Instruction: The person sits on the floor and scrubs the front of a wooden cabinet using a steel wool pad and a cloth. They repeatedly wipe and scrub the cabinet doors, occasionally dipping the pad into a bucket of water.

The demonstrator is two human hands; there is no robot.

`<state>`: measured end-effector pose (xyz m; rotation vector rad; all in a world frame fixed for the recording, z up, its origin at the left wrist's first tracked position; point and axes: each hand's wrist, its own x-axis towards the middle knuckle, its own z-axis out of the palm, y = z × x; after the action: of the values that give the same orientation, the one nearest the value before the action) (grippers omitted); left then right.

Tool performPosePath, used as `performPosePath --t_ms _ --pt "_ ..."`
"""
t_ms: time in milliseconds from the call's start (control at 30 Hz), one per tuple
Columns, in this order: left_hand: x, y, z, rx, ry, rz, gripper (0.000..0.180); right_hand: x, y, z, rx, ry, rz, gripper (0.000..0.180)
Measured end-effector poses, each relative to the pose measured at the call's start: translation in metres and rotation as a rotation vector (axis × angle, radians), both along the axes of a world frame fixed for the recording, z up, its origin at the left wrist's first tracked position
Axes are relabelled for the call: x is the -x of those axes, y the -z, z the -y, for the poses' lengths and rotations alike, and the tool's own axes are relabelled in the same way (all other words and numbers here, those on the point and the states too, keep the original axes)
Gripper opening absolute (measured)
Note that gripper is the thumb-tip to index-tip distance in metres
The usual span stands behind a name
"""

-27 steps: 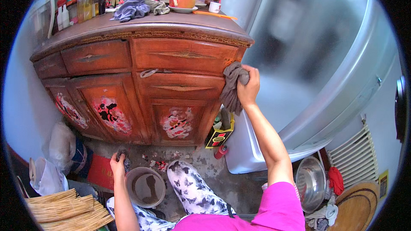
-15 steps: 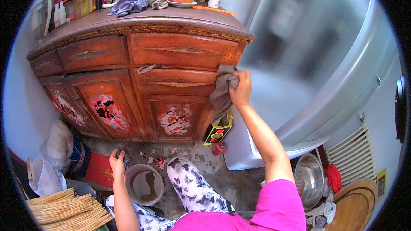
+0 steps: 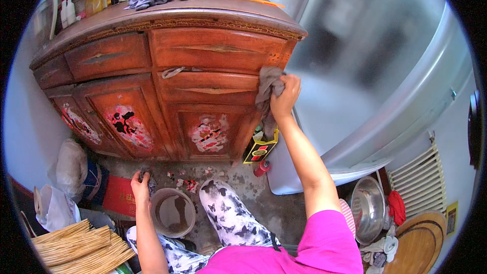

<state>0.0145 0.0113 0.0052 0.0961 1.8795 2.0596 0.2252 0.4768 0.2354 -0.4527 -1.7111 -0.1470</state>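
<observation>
My right hand: fingers clenched on a grey rag, pressed to the cabinet front's right edge. My left hand: low at the floor beside a bucket, fingers curled on something small and dark.

The left hand covers most of a small dark thing on the floor, too hidden to identify. The grey cloth hides the right hand's fingertips. Far bottles on the cabinet top are cut off by the rim.
</observation>
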Motion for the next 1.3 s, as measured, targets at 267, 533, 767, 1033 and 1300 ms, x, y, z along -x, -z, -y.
performPosePath --t_ms 267,533,767,1033,1300 --pt "0.02 0.024 0.016 0.066 -0.02 -0.035 0.033 0.024 -0.092 0.026 -0.158 -0.136 -0.095 0.042" --pt "-0.017 -0.02 -0.003 0.022 0.016 -0.002 0.029 0.026 -0.033 0.031 -0.219 -0.008 0.094 0.032" --pt "-0.012 -0.019 -0.002 -0.005 -0.066 -0.04 0.029 0.051 -0.072 0.077 -0.337 -0.24 0.153 0.028" --pt "-0.011 -0.022 -0.004 0.008 -0.01 -0.041 0.029 0.129 -0.163 0.092 -0.786 -0.227 0.419 0.03" --pt "-0.026 -0.036 0.001 -0.059 0.01 -0.01 0.027 -0.011 -0.103 0.007 -0.424 0.042 0.337 0.046"
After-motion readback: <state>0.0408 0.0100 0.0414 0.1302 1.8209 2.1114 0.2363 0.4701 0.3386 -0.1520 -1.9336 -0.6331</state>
